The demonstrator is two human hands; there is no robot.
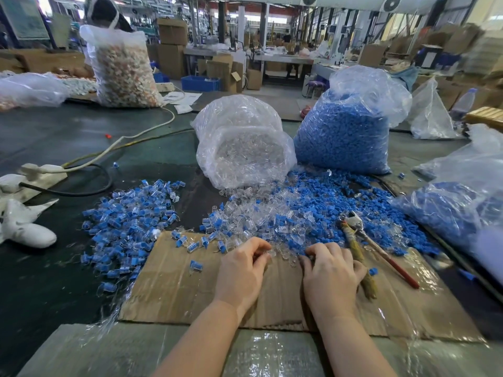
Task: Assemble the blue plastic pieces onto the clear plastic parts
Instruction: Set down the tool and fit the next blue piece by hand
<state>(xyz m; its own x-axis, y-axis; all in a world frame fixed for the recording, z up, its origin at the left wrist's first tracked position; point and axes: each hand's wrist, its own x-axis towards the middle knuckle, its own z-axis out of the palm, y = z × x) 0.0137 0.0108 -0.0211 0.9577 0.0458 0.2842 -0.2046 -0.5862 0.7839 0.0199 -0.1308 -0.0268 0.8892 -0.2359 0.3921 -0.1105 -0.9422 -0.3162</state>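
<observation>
Left hand (241, 270): fingers curled, tips pinching what looks like a clear plastic part (265, 253); right hand (330, 270): fingers curled down on the near edge of the mixed heap, hold cannot be told. Both rest on the cardboard sheet (174, 289), loose clear parts (253, 213) and blue pieces (353, 202) piled just beyond, pliers (362, 240) right of the right hand. Assembled units (130, 224) heaped left; far: clear-parts bag (242, 140), blue-pieces bag (345, 131).
</observation>
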